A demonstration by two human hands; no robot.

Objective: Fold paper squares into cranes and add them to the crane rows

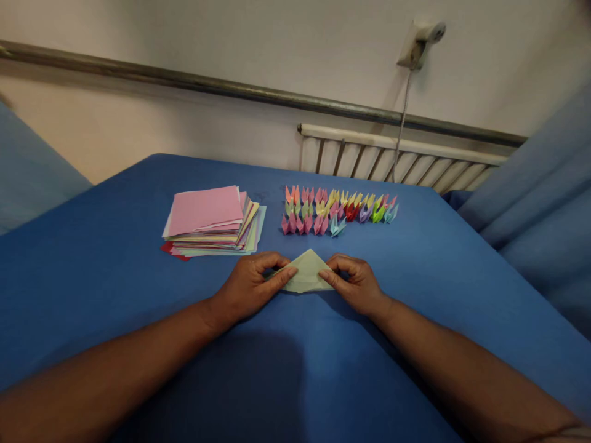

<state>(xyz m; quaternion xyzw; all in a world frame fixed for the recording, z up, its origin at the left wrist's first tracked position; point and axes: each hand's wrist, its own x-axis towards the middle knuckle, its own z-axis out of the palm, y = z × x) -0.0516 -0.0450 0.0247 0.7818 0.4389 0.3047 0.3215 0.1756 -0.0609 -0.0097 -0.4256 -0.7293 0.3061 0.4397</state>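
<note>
Two hands (249,284) (362,284) on one green sheet (308,274); one paper stack (207,212)

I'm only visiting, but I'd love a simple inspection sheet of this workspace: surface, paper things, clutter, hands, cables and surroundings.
Surface: blue covering, beneath the paper things.
Work things: folded pale green paper in both hands, one corner pointing away from the person; stack of coloured sheets beyond the left hand; small folded paper pieces in rows beyond the pale green paper.
Clutter: stack's edges uneven; red sheet pokes out underneath.
Hands: left hand and right hand pinch opposite sides of the paper.
Cables: cord hangs from a wall fixture.
Surroundings: wall, metal rail, radiator, blue curtain at right.
</note>
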